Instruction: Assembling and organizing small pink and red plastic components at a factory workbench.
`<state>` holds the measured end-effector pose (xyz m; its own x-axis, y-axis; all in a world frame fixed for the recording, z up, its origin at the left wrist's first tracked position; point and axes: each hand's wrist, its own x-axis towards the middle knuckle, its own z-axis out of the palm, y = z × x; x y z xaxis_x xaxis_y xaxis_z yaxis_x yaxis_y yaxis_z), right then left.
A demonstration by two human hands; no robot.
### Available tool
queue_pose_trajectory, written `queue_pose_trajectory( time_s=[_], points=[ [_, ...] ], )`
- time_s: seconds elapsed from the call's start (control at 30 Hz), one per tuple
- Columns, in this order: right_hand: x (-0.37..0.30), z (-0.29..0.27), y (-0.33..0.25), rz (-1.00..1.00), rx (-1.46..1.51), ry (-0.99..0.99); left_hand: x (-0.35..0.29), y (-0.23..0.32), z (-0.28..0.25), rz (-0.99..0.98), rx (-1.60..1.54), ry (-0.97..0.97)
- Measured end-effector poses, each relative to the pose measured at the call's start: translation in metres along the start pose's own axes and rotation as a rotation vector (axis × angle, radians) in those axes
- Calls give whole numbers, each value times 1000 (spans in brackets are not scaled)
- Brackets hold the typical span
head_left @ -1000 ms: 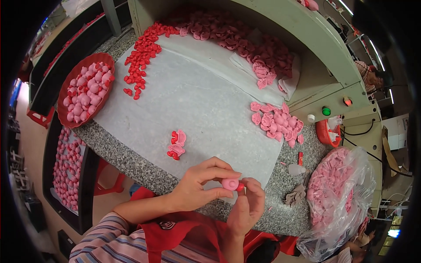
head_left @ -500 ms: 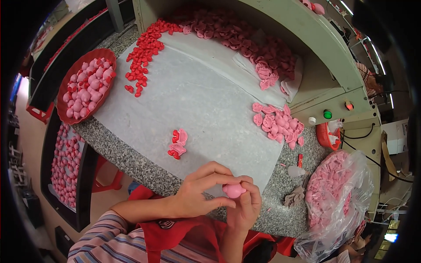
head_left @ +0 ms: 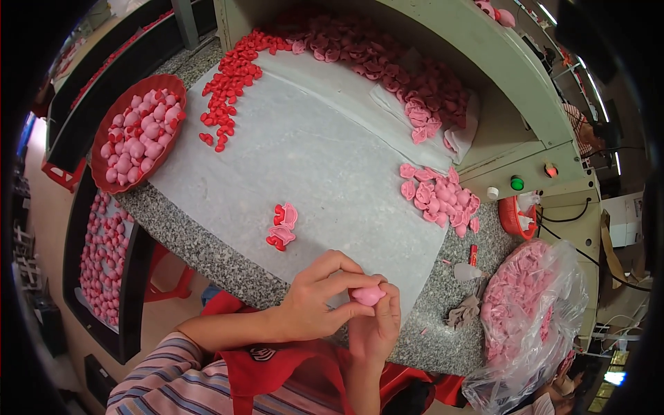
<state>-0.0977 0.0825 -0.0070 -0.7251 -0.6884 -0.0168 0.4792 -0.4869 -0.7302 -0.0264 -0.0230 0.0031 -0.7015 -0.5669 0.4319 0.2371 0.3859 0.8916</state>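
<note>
1. Pink toy [head_left: 368, 296] held at lower centre of the head view, close by the lower edge of the white paper [head_left: 290, 138].
2. At the toy's left, left hand [head_left: 324, 297] in a narrow pinch: index finger along the upper side, thumb along the lower, parted only by the toy's width.
3. At the toy's right end, right hand [head_left: 379, 319] with fingers curled up close and touching; partly hidden contact, so cannot tell how firmly gripped.
4. Left of centre, on the paper, a small cluster [head_left: 281, 227] of pink and red parts, well apart from both hands.
5. At upper left, red bowl [head_left: 155, 81] full of pink-and-red pieces; just right of it, red bits [head_left: 228, 90] in a long strip.
6. At top centre, pink heap [head_left: 373, 59] inside a pale green cabinet [head_left: 557, 131]; below and to the right, smaller pile [head_left: 453, 199] across the paper's edge.
7. At lower right, on speckled counter [head_left: 443, 349], grey rag [head_left: 463, 312] beside a clear bag [head_left: 512, 366] of pink parts.
8. At lower left, black tray [head_left: 133, 297] of pink pieces.
</note>
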Motion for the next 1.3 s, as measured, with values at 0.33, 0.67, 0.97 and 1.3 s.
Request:
queue_pose_trajectory(
  time_s=[0.33,0.67,0.97,1.3],
  points=[
    [-6,4,3,211,-37,202,4,-3,4,-48,-106,36],
    [3,2,-3,-136,-493,115,9,4,-6,-399,-314,-142],
    [12,12,-2,113,-368,-15,7,2,-3,-301,-311,-214],
    [19,2,13,91,-302,-83,7,-8,0,-181,-179,-156]
  ],
)
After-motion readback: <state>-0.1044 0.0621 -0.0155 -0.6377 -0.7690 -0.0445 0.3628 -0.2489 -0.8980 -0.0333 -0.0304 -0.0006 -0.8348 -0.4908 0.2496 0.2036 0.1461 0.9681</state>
